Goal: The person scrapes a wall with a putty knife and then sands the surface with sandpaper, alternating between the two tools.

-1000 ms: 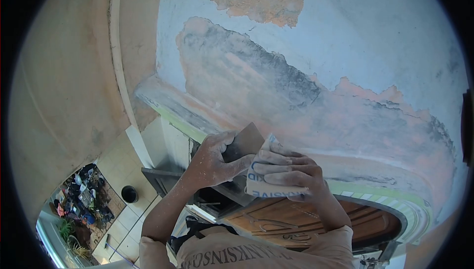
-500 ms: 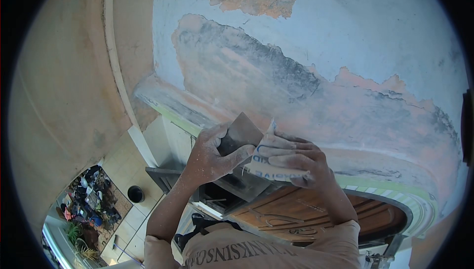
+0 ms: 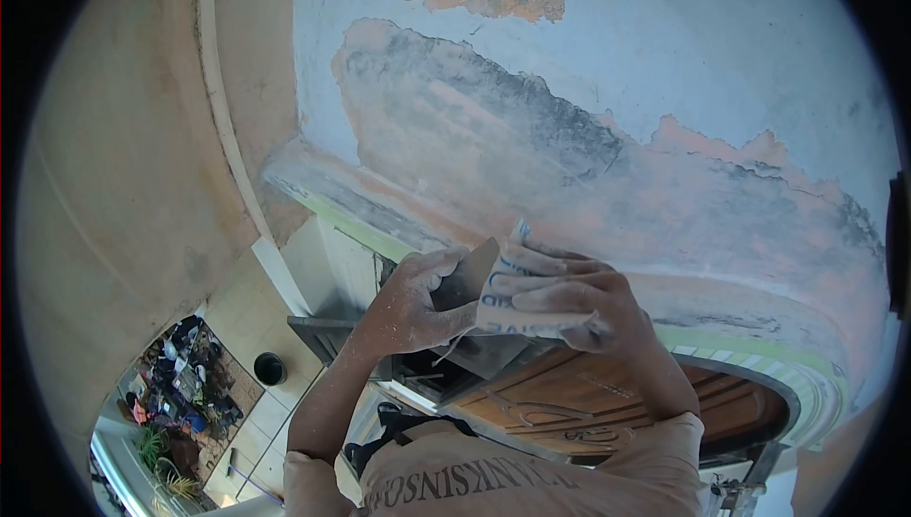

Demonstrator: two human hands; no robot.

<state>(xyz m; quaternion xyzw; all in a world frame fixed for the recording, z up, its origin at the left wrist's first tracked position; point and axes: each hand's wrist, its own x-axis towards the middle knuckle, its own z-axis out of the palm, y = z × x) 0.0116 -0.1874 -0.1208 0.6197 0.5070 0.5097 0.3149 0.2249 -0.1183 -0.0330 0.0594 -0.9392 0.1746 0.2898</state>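
Note:
Between my hands is a folded sheet of sandpaper (image 3: 498, 304), with blue lettering on its pale back and a grey-brown face turned toward the left. My left hand (image 3: 410, 301) grips the grey-brown part, its thumb reaching across to the printed side. Fingers of my right hand (image 3: 593, 297) lie closed over the printed back, and a corner of the sheet pokes up above them. Pale dust coats both hands. Behind them runs a wall (image 3: 455, 156) with patches of grey and pink plaster showing through the light blue paint.
A ledge with a green edge (image 3: 351, 226) crosses the wall below the patches. Lower down is a carved wooden door (image 3: 569, 398) under an arch. On the tiled floor far below stand a black bucket (image 3: 270, 368) and a heap of mixed items (image 3: 185, 375).
The sheet has been turned and folded further, so less of its grey-brown face shows. My left hand has moved slightly right, closer to my right hand.

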